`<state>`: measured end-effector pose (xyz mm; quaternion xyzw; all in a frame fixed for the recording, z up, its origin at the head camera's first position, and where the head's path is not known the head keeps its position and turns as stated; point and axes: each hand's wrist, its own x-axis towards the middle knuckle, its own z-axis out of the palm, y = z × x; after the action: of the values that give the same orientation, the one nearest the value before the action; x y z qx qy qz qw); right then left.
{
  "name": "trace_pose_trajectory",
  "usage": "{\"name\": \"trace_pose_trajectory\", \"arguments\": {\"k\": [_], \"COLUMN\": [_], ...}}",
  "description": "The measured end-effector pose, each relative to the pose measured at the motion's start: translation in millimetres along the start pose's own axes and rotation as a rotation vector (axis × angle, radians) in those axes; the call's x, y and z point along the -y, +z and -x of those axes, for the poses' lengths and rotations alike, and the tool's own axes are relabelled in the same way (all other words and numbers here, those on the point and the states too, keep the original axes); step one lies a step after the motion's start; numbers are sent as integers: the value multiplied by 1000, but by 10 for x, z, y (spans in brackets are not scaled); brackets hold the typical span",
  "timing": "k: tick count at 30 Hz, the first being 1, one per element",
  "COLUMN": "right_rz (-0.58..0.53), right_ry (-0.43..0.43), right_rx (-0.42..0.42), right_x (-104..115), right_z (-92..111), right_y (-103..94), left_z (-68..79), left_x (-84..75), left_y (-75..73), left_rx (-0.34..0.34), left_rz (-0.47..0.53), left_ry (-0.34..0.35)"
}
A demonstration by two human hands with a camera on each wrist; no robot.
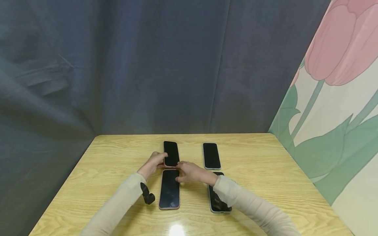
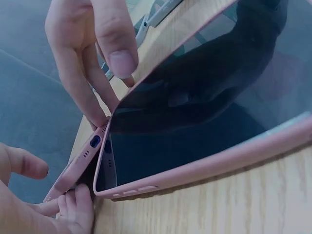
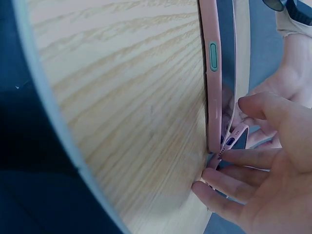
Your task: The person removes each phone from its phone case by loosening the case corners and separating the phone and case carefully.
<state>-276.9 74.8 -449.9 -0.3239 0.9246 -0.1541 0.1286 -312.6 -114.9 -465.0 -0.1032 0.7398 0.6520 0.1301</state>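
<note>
Dark-screened and pink-cased, the far-left smartphone [image 1: 171, 153] is between both hands. My left hand [image 1: 153, 164] holds its left side near the lower corner, thumb over the screen side and fingers curled at the edge. Fingertips of my right hand [image 1: 192, 172] touch its lower right corner, the fingers nearly straight in the right wrist view. Just nearer lies a second pink-cased smartphone [image 1: 169, 190], face up. The right thumb overlaps its right edge in the head view. In the left wrist view, the far phone's port edge [image 2: 83, 158] shows between the two hands.
To the right lies a light-cased smartphone [image 1: 211, 155]. Nearer, another smartphone [image 1: 220, 208] is partly hidden under the right sleeve [image 1: 248, 203]. All are on a wooden table [image 1: 118, 154]. A dark curtain [image 1: 165, 65] hangs behind, and a tulip-patterned wall [image 1: 339, 114] stands to the right.
</note>
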Motion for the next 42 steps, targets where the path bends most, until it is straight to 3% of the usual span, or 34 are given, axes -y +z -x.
{"name": "trace_pose_trajectory", "arguments": {"k": [8, 22, 30, 42], "right_rz": [21, -6, -29, -50], "right_ry": [48, 18, -29, -149], "right_rx": [35, 1, -124, -342], "right_x": [8, 4, 30, 12], "right_z": [11, 33, 71, 155], "right_y": [11, -16, -63, -155], "left_z": [-19, -30, 9, 108], "left_x": [58, 84, 48, -61], "left_y": [14, 23, -1, -13], "left_rx": [-12, -24, -63, -35], "left_rz": [36, 38, 95, 161], "left_ry": [14, 36, 39, 46]}}
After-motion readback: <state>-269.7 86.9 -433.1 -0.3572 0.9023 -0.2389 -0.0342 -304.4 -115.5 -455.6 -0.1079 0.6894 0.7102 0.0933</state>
